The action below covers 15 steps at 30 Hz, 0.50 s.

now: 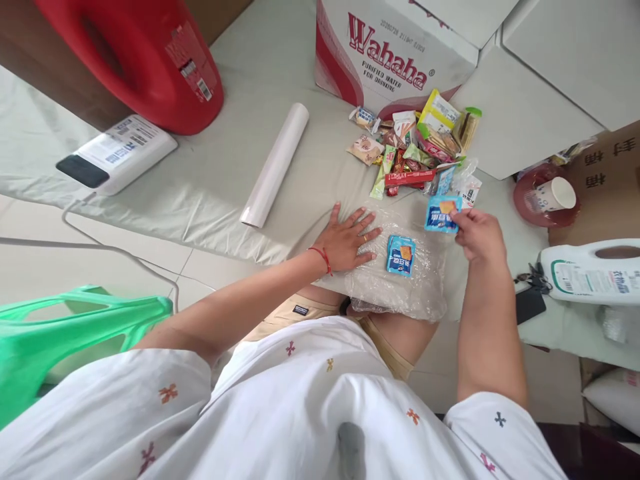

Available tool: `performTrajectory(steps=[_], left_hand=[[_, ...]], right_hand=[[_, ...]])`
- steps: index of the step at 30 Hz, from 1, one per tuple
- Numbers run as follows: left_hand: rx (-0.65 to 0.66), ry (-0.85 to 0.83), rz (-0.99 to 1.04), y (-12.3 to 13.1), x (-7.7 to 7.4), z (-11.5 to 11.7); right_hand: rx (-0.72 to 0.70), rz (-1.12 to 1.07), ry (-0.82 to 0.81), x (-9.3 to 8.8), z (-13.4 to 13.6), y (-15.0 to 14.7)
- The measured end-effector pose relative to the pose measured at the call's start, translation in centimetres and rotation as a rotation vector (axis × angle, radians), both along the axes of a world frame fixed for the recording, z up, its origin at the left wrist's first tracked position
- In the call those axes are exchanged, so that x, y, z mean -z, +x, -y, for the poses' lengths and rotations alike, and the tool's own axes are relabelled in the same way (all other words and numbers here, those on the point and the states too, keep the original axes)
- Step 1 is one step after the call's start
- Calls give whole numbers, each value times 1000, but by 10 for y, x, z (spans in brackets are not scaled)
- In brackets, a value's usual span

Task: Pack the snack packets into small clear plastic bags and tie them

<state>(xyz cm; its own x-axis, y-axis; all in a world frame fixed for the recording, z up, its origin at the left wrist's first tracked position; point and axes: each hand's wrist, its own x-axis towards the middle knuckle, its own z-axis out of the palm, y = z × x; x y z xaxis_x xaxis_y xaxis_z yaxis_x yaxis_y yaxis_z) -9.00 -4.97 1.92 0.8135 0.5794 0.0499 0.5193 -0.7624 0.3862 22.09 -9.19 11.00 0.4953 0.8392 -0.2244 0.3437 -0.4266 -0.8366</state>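
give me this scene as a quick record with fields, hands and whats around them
left hand: left hand open, pressed flat on the clear plastic sheet
right hand: right hand pinching a blue packet by its edge
on the sheet: second packet, also blue, lying flat
behind: snack pile, plastic roll, cardboard box

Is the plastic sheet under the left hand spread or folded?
Spread: the sheet lies open, left hand flat on it, a blue packet on top, near edge crumpled.
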Motion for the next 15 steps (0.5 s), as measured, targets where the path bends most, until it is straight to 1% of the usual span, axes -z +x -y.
performTrajectory(steps=[1, 3, 5, 6, 7, 9, 11, 12, 14, 15], left_hand=[[0, 0, 4, 0, 1, 0], [1, -2, 7, 0, 2, 0], [3, -6, 10, 1, 3, 0], [4, -8, 12, 1, 4, 0], [3, -10, 17, 1, 4, 0], [-1, -8, 41, 0, 5, -1], [-8, -7, 84, -2, 4, -2], [-21, -8, 112, -3, 3, -2], [-102, -14, 171, -3, -1, -2], [-180, -20, 197, -2, -4, -2]], right_hand=[[11, -47, -10, 1, 17, -9], [53, -173, -41, 12, 46, -31], [75, -216, -76, 29, 64, -52], [79, -180, -94, 37, 69, -60], [78, -100, -112, 43, 71, -65], [80, 169, -115, 48, 75, -73], [76, 457, -41, 44, 80, -83], [52, 554, 20, 39, 85, -91], [-74, 636, 146, 32, 99, -115], [-181, 646, 185, 31, 107, -131]])
